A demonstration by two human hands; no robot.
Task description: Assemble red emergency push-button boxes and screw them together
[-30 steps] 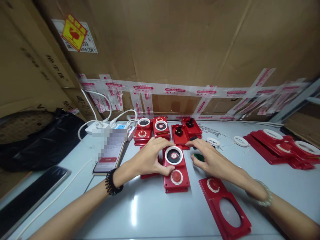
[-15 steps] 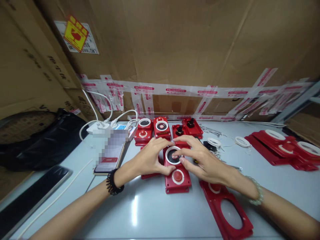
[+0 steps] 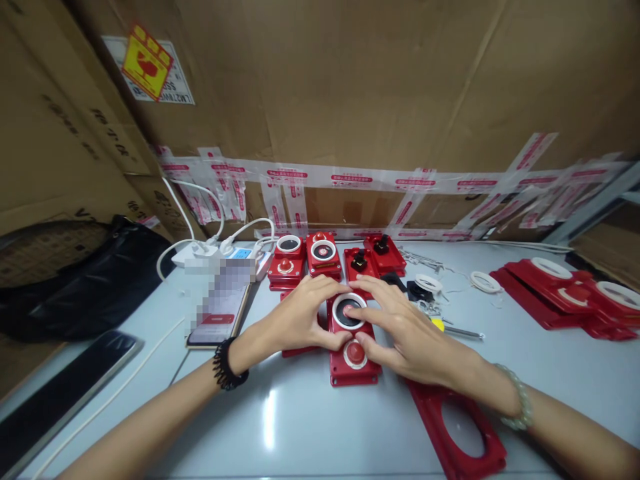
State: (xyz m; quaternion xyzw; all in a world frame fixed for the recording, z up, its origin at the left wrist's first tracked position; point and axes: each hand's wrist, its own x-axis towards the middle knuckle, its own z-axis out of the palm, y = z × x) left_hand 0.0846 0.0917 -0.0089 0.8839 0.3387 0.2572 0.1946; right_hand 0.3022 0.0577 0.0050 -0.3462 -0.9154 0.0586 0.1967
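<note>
A small red plastic box [image 3: 340, 372] lies flat on the table in front of me. It has a white ring [image 3: 334, 311] around a black disc at its upper end and a round red button [image 3: 355, 352] lower down. My left hand [image 3: 300, 317] is curled against the box's left side, fingers at the ring's top and thumb below it. From the right, my right hand [image 3: 400, 327] grips the other side, its index fingertip on the middle of the black disc. Another red piece [image 3: 299, 351] lies partly hidden under my left hand.
Similar red boxes [image 3: 287, 267] stand at the back, beside open red shells [image 3: 357, 263] with black parts. A red cover [image 3: 470, 433] lies front right; stacked red covers [image 3: 540, 300] are far right. A yellow-handled screwdriver [image 3: 460, 331], phone [image 3: 220, 327] and power strip [image 3: 200, 253] are nearby.
My right hand has shifted slightly down, uncovering the screwdriver's yellow handle and covering more of the front-right cover. The left hand and the box stay nearly in place.
</note>
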